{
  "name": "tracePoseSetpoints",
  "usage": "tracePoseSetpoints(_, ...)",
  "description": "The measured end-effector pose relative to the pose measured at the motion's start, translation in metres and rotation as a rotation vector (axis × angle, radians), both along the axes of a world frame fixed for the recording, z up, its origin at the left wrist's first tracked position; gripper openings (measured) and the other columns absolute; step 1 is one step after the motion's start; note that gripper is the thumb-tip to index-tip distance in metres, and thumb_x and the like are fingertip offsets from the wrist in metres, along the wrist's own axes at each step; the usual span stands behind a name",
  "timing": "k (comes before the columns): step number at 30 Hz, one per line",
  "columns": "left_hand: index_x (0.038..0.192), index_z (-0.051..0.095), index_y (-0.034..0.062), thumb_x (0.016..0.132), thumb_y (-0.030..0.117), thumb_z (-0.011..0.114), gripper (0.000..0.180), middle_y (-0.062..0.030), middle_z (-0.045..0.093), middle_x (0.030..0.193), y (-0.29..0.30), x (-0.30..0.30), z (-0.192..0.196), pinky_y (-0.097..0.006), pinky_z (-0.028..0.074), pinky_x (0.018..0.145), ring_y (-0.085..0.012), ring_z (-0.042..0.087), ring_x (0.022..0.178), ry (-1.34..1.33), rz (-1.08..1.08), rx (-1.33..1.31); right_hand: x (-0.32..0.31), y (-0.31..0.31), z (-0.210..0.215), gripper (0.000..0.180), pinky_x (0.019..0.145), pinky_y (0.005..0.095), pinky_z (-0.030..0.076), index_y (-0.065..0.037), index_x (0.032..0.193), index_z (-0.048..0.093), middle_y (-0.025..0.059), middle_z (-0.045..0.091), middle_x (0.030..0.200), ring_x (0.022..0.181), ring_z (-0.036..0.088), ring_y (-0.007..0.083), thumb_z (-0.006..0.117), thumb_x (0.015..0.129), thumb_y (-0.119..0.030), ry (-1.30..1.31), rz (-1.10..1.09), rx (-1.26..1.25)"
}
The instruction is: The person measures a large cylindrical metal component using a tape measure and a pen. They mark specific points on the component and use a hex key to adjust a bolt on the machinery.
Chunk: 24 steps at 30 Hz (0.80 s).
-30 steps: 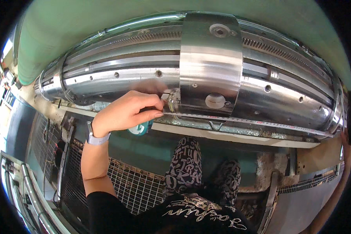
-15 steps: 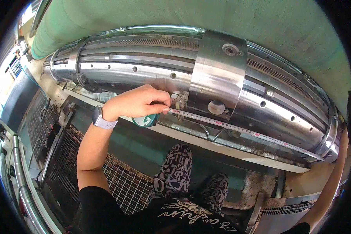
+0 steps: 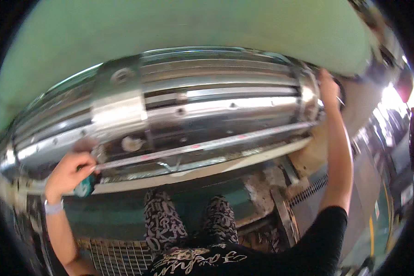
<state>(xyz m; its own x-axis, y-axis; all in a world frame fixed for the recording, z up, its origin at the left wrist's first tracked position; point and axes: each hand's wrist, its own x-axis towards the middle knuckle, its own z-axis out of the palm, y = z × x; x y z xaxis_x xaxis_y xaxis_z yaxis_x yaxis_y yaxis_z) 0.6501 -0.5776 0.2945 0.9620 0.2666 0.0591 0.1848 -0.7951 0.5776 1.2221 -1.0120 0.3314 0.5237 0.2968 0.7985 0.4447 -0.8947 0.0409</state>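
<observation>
My left hand (image 3: 68, 174) is closed on a green tape measure (image 3: 84, 187) at the lower left, with thumb and fingers pinched where the blade comes out. The pulled-out blade (image 3: 194, 147) runs straight to the right along the front of a long shiny metal cylinder (image 3: 237, 108). A wide smooth metal band (image 3: 119, 115) wraps the cylinder near my left hand. At the cylinder's right end, my right hand (image 3: 327, 89) lies against the end ring (image 3: 309, 92), close above the blade's far end. Motion blurs its fingers, and their grip is unclear.
A large pale green roll (image 3: 193, 25) curves along behind the cylinder. Below it runs a cream-coloured ledge (image 3: 216, 166). Metal grating (image 3: 117, 257) lies by my legs at the lower left, and a metal bar (image 3: 284, 216) stands at the lower right.
My view has swung to the right, so everything sits further left and the right end and my whole right arm now show. The left hand still holds the tape measure; the blade stays stretched out.
</observation>
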Motion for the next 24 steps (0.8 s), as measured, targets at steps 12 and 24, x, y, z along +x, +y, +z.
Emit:
tracePoseSetpoints(12, 0.077, 0.055, -0.0013, 0.080, 0.005, 0.056, 0.007, -0.0074, 0.062, 0.071, -0.001, 0.004, -0.001, -0.026, 0.041, 0.058, -0.0135, 0.055, 0.063, -0.032, 0.015, -0.015, -0.015, 0.004, 0.000, 0.012, 0.055, 0.0441, 0.049, -0.008, 0.094, 0.042, 0.0125, 0.062, 0.084, 0.069, 0.062, 0.0340, 0.045, 0.086, -0.017, -0.209, 0.020, -0.097)
tracePoseSetpoints(24, 0.076, 0.054, -0.0029, 0.079, 0.001, 0.056, 0.005, -0.0081, 0.063, 0.070, 0.001, 0.000, -0.008, -0.023, 0.041, 0.055, -0.0097, 0.054, 0.059, -0.081, 0.054, -0.039, -0.018, 0.000, 0.006, 0.015, 0.055, 0.0417, 0.049, -0.008, 0.090, 0.044, 0.0105, 0.061, 0.078, 0.067, 0.062, 0.0314, 0.051, 0.084, -0.020, -0.260, 0.048, -0.093)
